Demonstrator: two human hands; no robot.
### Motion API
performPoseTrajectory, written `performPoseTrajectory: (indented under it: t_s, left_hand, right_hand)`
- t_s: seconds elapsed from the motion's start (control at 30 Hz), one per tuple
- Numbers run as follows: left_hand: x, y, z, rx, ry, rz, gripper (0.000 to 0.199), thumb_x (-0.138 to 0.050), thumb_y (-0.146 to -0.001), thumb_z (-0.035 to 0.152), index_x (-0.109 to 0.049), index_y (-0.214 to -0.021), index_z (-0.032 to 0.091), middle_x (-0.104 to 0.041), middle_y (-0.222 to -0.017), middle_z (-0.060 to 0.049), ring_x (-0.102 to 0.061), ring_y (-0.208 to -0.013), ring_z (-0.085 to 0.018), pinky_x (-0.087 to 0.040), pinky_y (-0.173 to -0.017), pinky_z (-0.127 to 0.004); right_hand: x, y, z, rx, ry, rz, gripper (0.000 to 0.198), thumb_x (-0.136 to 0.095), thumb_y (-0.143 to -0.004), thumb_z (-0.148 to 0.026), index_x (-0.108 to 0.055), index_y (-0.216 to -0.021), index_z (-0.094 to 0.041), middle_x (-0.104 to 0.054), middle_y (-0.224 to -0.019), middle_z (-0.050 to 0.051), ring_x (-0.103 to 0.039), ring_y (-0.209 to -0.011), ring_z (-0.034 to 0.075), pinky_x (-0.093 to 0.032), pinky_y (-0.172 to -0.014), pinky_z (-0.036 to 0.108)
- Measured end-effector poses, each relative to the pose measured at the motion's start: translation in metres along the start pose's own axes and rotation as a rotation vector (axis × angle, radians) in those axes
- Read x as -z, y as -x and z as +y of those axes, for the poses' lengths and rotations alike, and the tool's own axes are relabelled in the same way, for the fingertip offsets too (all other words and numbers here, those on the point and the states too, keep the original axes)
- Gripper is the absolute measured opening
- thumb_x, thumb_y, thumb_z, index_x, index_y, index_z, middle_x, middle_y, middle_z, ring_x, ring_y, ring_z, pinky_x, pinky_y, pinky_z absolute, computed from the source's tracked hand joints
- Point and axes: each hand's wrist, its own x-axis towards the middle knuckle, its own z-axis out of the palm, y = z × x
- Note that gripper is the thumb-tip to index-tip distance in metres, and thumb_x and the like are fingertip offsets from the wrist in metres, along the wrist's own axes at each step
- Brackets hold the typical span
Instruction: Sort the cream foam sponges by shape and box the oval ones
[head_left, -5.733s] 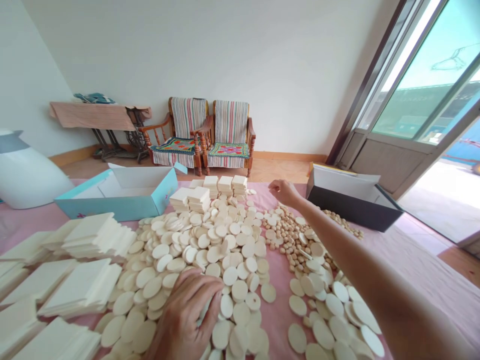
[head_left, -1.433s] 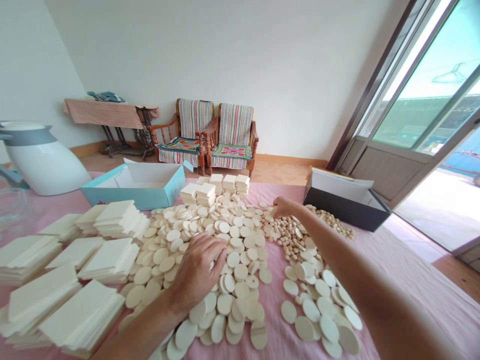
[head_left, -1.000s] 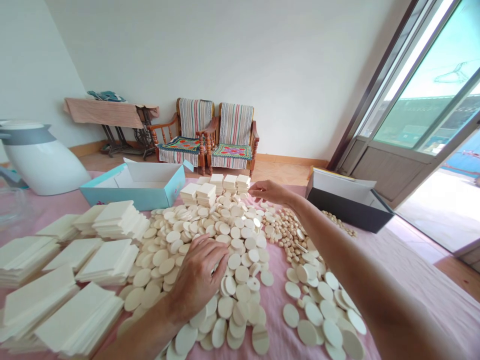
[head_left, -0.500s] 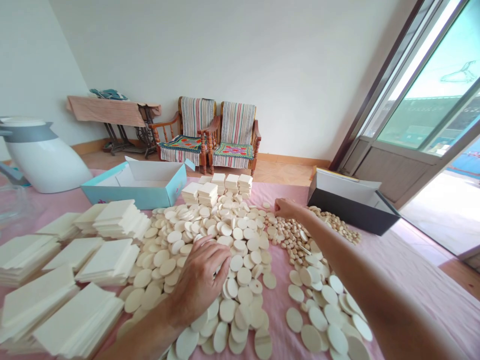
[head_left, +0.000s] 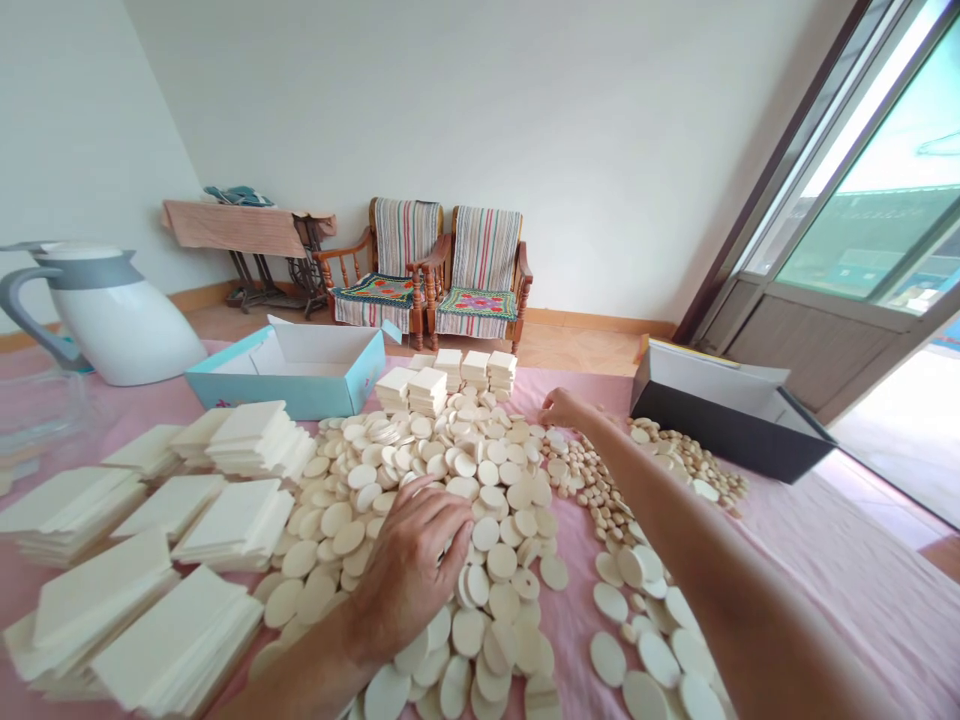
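Loosely bent over a big heap of pale wooden discs (head_left: 491, 500), my left hand (head_left: 416, 560) rests with its thumb apart from the fingers. No disc can be seen held in it. Farther off, my right hand (head_left: 562, 408) is low at the far end of a pile of small wooden pieces (head_left: 592, 475), fingers bent together and pointing down. Whatever lies between its fingertips is hidden. More round discs (head_left: 607, 655) lie beneath and beside my right forearm.
Stacks of square wooden boards (head_left: 232, 540) fill the left side. Small square stacks (head_left: 427, 390) stand behind the heap. A light-blue box (head_left: 277, 390) and a white jug (head_left: 127, 330) are at the back left, a black box (head_left: 720, 425) at the right. Pink cloth (head_left: 840, 540) covers the surface.
The view has turned slightly left. My right hand has moved a little left, over the spot where a lone disc lay. My left hand stays on the heap.
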Motion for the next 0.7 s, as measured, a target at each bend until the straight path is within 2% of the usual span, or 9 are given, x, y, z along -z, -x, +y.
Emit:
performPoseTrajectory:
  t_s: [0.13,0.33,0.37,0.43,0.53,0.6,0.63,0.7]
  left_hand:
    - [0.001,-0.001,0.0,0.001,0.005,0.005,0.015,-0.047,-0.088,0.014,-0.061,-0.084,0.021,-0.067,-0.082,-0.002,-0.06,-0.08,-0.016,-0.041,-0.098,-0.043]
    - [0.002,-0.002,0.004,-0.006,0.014,0.003,0.017,-0.046,-0.088,0.014,-0.061,-0.083,0.02,-0.067,-0.08,-0.002,-0.06,-0.078,-0.016,-0.041,-0.097,-0.043]
    - [0.001,-0.002,0.004,-0.007,0.015,0.003,0.017,-0.046,-0.088,0.013,-0.061,-0.083,0.02,-0.067,-0.08,-0.002,-0.06,-0.079,-0.016,-0.041,-0.097,-0.043]
    - [0.0,-0.002,0.003,-0.006,0.021,0.005,0.017,-0.047,-0.088,0.012,-0.061,-0.083,0.019,-0.067,-0.08,-0.002,-0.06,-0.079,-0.015,-0.04,-0.097,-0.042]
    - [-0.001,0.0,0.001,-0.007,0.03,0.01,0.016,-0.047,-0.088,0.013,-0.061,-0.083,0.019,-0.066,-0.08,-0.002,-0.06,-0.079,-0.015,-0.04,-0.097,-0.043]
    - [-0.002,0.0,0.001,-0.012,0.033,0.013,0.015,-0.048,-0.088,0.013,-0.061,-0.083,0.019,-0.066,-0.081,-0.002,-0.06,-0.08,-0.015,-0.039,-0.097,-0.043]
    - [-0.002,0.001,0.0,-0.015,0.033,0.014,0.015,-0.048,-0.088,0.013,-0.061,-0.084,0.019,-0.066,-0.081,-0.001,-0.06,-0.08,-0.015,-0.039,-0.097,-0.043]
    - [-0.002,0.0,0.0,-0.017,0.031,0.017,0.014,-0.048,-0.088,0.013,-0.06,-0.083,0.019,-0.066,-0.081,-0.001,-0.06,-0.08,-0.015,-0.04,-0.097,-0.043]
  right_hand:
    - [-0.001,0.003,0.003,-0.017,-0.008,0.063,0.027,-0.068,-0.062,-0.028,-0.066,-0.086,-0.014,-0.067,-0.08,0.006,-0.059,-0.071,0.016,-0.038,-0.051,0.021]
    - [0.009,0.017,-0.003,0.031,-0.07,0.135,0.02,-0.063,-0.07,-0.028,-0.062,-0.083,-0.013,-0.067,-0.082,0.007,-0.057,-0.066,0.012,-0.037,-0.049,0.02]
    - [0.013,0.021,-0.009,0.067,-0.097,0.115,0.019,-0.063,-0.071,-0.028,-0.061,-0.082,-0.013,-0.067,-0.081,0.006,-0.057,-0.065,0.012,-0.037,-0.049,0.019]
    - [0.021,0.032,-0.024,0.202,-0.231,-0.006,0.017,-0.065,-0.071,-0.028,-0.06,-0.08,-0.014,-0.066,-0.073,0.004,-0.057,-0.063,0.011,-0.04,-0.05,0.018]
    - [0.033,0.044,-0.046,0.448,-0.568,-0.173,0.017,-0.064,-0.075,-0.03,-0.06,-0.081,-0.015,-0.066,-0.07,0.003,-0.06,-0.062,0.01,-0.046,-0.054,0.019]
    - [0.04,0.046,-0.052,0.507,-0.645,-0.103,0.013,-0.06,-0.079,-0.027,-0.06,-0.082,-0.015,-0.067,-0.072,0.003,-0.062,-0.064,0.01,-0.047,-0.056,0.019]
    - [0.042,0.046,-0.051,0.498,-0.599,-0.034,0.011,-0.058,-0.079,-0.024,-0.061,-0.082,-0.014,-0.067,-0.072,0.004,-0.062,-0.064,0.01,-0.047,-0.056,0.018]
    - [0.044,0.043,-0.042,0.398,-0.337,0.083,0.01,-0.054,-0.079,-0.017,-0.063,-0.081,-0.013,-0.068,-0.073,0.004,-0.063,-0.065,0.011,-0.045,-0.056,0.018]
